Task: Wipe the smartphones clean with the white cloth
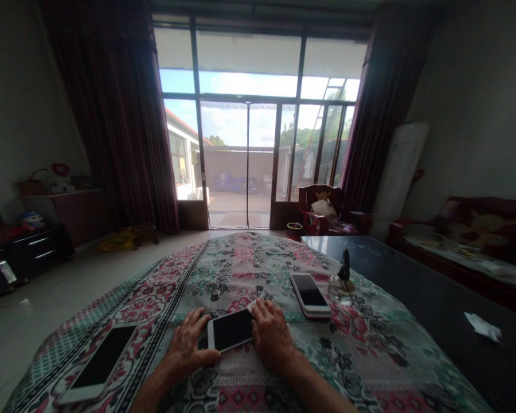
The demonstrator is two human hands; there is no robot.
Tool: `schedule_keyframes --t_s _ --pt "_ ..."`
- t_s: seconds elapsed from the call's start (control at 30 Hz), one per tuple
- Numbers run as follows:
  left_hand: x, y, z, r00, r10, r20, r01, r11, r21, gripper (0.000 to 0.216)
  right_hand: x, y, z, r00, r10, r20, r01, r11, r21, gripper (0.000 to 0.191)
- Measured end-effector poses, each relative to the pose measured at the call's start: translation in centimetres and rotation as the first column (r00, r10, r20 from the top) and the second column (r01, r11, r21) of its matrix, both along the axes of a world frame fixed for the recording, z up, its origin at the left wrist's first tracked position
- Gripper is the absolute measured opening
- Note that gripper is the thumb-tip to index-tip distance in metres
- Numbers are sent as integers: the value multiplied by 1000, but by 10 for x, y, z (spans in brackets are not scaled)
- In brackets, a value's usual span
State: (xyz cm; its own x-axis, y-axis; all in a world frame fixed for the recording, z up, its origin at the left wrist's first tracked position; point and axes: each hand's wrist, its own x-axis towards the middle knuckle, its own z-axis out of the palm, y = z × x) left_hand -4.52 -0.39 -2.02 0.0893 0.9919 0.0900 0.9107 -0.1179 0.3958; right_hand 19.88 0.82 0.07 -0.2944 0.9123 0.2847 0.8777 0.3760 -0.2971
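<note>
A white smartphone with a dark screen (pixel 230 330) lies tilted on the patterned tablecloth (pixel 249 367) between my two hands. My left hand (pixel 187 344) is at its left end, thumb along the near edge and fingers at the far corner, gripping it. Curled over the right end is my right hand (pixel 273 332), covering that part of the phone. A small white scrap, tissue-like, (pixel 250 308) shows at its fingertips. Another white phone (pixel 101 361) rests to the left, screen up. To the right of my hands, a third phone (pixel 312 293) lies on what looks like another phone or case.
A small dark figurine on a clear base (pixel 344 272) stands right of the phones. Beside the cloth is a dark table (pixel 395 287) with a crumpled white paper (pixel 484 328). A wooden chair (pixel 322 206), a sofa (pixel 477 229) and glass doors (pixel 241 160) are farther off.
</note>
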Motion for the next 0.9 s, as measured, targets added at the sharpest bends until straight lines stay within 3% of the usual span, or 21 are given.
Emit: schedule_keyframes --t_s 0.33,0.9 --pt "-4 6 -13 1000 12 -21 -10 997 71 73 -3 -6 -1 1000 -27 3 27 999 -27 55" --pt "1 0 -1 1000 -16 -15 18 997 76 68 -21 -11 0 996 70 56 -69 997 -25 60"
